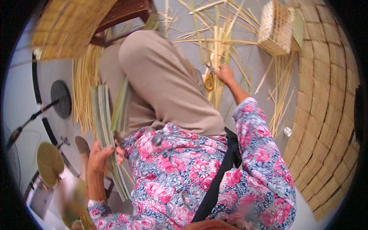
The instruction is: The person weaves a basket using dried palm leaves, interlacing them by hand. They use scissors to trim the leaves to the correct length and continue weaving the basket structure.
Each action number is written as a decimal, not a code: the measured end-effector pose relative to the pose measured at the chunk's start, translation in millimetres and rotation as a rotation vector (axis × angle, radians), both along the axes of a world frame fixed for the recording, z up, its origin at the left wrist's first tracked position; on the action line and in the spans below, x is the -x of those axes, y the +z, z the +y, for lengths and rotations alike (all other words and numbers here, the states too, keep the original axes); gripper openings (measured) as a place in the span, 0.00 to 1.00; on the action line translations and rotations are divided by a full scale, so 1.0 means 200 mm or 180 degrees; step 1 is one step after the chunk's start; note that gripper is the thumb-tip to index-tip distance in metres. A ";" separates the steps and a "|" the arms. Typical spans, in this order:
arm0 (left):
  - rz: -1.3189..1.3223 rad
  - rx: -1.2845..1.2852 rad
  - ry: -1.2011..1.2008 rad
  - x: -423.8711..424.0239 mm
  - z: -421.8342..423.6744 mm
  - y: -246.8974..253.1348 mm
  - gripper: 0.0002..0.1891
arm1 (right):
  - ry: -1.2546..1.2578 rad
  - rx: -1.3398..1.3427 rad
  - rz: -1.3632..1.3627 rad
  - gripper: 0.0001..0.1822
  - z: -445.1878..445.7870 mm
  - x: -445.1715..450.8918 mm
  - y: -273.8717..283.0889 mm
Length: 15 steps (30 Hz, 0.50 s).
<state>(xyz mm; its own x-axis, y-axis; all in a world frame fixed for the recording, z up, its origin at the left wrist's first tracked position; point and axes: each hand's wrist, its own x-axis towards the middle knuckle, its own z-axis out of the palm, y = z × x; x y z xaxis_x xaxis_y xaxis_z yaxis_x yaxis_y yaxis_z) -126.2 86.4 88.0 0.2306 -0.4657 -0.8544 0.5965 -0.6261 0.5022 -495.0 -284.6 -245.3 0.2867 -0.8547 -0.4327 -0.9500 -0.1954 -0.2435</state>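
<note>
Before my body on the left, my left hand (102, 155) grips a bundle of flat grey-green plant strips (105, 115), thumb across the top and fingertips showing at the far side. The bundle runs lengthwise beside my thigh. Beyond my bent knee, my right hand (225, 74) is closed at a pair of scissors (209, 82) with orange handles. One handle loop shows beside the fist, and the blades point up and away; the other loop is hidden. Under the scissors lie pale split strips (218, 51) on the floor.
Right of me stands a woven-reed panel (322, 100), with a strip-bound block (276, 28) and a small white roll (287, 131) near it. A wooden stool (123, 17) is ahead. On the left are long strips (83, 95), a round black stand base (61, 99) and another person (72, 195).
</note>
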 end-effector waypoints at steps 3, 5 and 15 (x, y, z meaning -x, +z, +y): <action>0.0037 0.0184 -0.0227 -0.04 0.01 -0.03 0.19 | -0.0881 0.0035 -0.2521 0.12 -0.07 -0.23 0.42; 0.0027 0.0132 -0.0303 -0.09 0.07 -0.08 0.19 | -0.0483 0.0017 -0.3296 0.11 -0.01 -0.49 0.96; 0.0293 0.0726 -0.0028 0.01 0.08 -0.17 0.20 | 0.3768 0.1161 -0.1906 0.32 0.55 -1.17 1.50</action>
<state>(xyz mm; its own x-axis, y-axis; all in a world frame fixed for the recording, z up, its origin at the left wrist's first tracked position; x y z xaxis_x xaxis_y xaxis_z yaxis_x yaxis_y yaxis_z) -128.3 103.3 54.8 0.1519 -0.6505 -0.7441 0.6413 -0.5080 0.5750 -261.3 -174.1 55.2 0.9781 -0.0094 0.2078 0.0575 -0.9478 -0.3137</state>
